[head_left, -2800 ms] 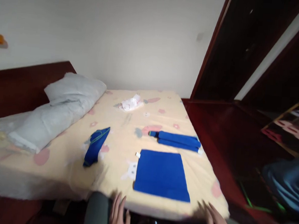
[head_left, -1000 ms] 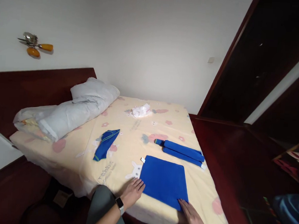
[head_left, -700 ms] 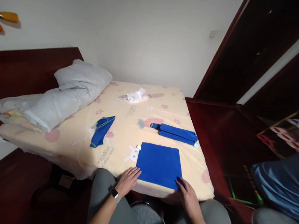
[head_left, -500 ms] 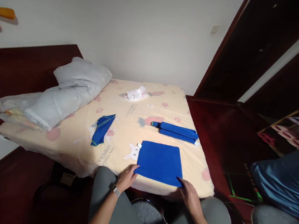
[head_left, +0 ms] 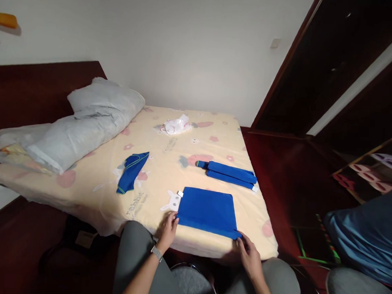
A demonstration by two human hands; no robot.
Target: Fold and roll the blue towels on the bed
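Note:
A rectangular piece of blue cloth with a small white tag at its far left corner lies flat at the bed's near edge. My left hand, with a watch on its wrist, pinches the cloth's near left corner. At the near right corner, my right hand has the cloth between thumb and fingers, and that corner is slightly turned up. Beyond it lies a folded strip-like blue garment with a white tag. Further left rests a smaller blue garment with green trim.
The bed has a cream sheet with rabbits and carrots. On it are a white crumpled bundle and a grey-white quilt by the headboard. To the right are another person's blue clothing and a slipper rack.
The near right corner of the cloth is now bunched and turned up in my right hand. My left hand has moved slightly up along the left corner. The view has shifted a little.

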